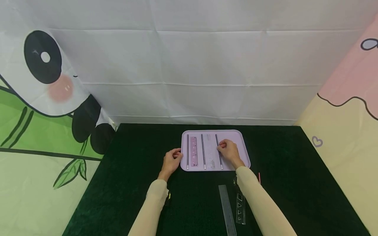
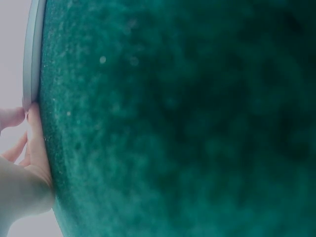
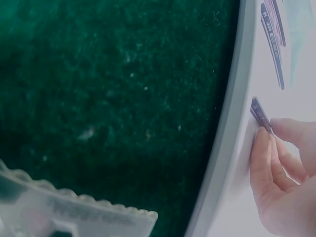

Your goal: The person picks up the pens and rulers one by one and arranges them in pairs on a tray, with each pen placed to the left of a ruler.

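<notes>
A lilac tray (image 1: 245, 157) lies on the dark green table. My left hand (image 1: 172, 160) is at its left side, with thumb and finger pinching the rim (image 2: 32, 59) in the left wrist view. Over the tray's right part, my right hand (image 1: 229, 150) pinches a dark pencil (image 3: 260, 114) between thumb and fingertips. Two more pencils, one at the far left (image 1: 187, 154) and one near the middle (image 1: 203, 152), lie lengthwise on the tray. A pink ruler (image 1: 194, 151) sits between them, and a clear ruler (image 1: 211, 162) is right of the middle pencil.
In front of the tray lie a grey translucent ruler (image 1: 227, 209) and a clear stencil ruler (image 1: 240, 209) with shape cutouts. A thin red item (image 1: 259, 178) shows beside the right sleeve. White cloth (image 1: 206, 75) hangs behind the table (image 1: 141, 157).
</notes>
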### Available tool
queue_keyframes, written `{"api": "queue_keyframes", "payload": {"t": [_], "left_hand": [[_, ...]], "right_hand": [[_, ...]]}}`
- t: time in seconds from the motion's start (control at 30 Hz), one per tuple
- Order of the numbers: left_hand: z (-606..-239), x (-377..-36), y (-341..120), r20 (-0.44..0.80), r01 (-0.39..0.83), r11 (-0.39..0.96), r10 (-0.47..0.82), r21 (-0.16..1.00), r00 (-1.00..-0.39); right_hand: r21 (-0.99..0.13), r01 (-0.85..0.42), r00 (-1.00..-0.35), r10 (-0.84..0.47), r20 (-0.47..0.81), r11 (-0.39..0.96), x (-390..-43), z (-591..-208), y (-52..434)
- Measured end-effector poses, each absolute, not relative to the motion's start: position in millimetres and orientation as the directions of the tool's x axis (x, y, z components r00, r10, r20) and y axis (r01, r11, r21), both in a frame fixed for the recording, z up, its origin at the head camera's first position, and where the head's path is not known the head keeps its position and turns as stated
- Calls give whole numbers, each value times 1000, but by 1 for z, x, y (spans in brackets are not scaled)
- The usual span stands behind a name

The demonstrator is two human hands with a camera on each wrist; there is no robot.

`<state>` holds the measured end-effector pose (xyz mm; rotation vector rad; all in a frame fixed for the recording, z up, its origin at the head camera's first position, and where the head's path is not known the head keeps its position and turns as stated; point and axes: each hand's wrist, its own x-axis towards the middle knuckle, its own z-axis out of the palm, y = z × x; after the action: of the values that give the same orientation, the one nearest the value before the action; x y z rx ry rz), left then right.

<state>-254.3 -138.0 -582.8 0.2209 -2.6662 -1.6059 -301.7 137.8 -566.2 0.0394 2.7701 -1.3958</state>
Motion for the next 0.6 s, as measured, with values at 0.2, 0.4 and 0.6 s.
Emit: {"api": "queue_keyframes", "payload": {"t": [0.2, 0.4, 0.6], "left_hand": [[-584, -257, -136, -67, -129, 466, -147, 875, -987], [-586, -262, -133, -71, -139, 470, -160, 872, -985], [-590, -267, -131, -74, -148, 470, -173, 870, -982]], "right_hand": [[-804, 25, -999, -14, -42, 594, -310, -570, 138], [-813, 17, -999, -22, -37, 582, -317, -574, 140], [-825, 18, -998, -37, -47, 564, -324, -576, 142]]}}
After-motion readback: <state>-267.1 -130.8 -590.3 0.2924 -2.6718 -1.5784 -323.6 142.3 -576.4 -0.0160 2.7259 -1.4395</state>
